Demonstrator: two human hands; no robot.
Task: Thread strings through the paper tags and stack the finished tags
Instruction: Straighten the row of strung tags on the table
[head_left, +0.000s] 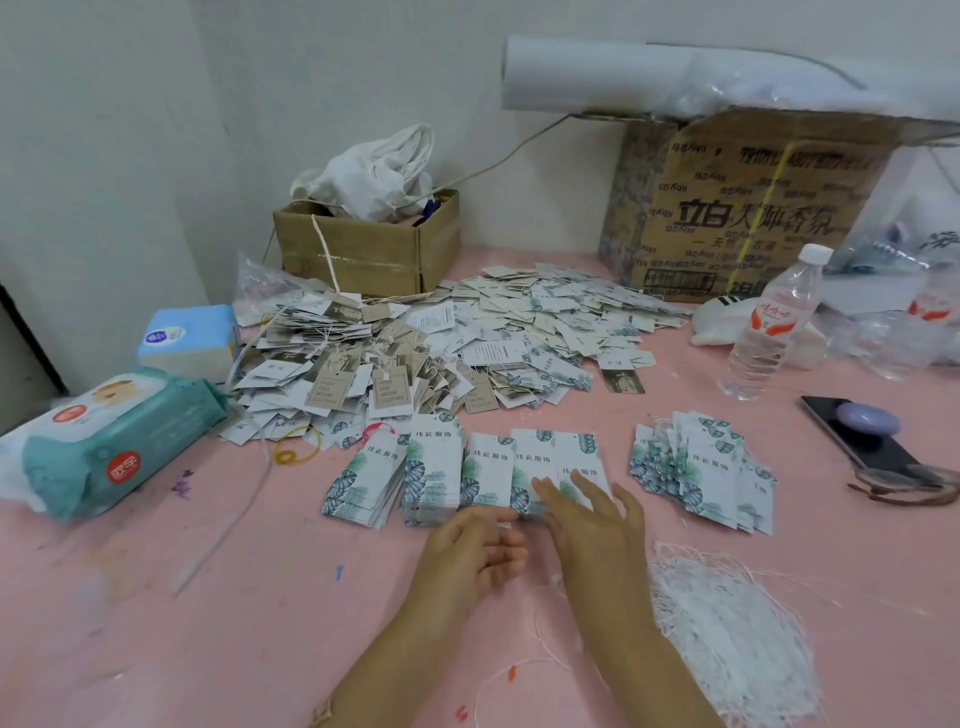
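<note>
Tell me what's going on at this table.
A person is working at a pink table on a row of neat stacks of leaf-printed paper tags. The right hand lays straight fingers on the rightmost stack. The left hand sits loosely curled at the stacks' near edge, and whether it pinches anything is unclear. A bundle of white strings waits at the right, near a looser pile of tags. A big heap of mixed tags lies behind.

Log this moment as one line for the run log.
right hand: fingers straight over leaf-print tag stacks | left hand: curled beside stacks, grip unclear | white string bundle: untouched
</note>
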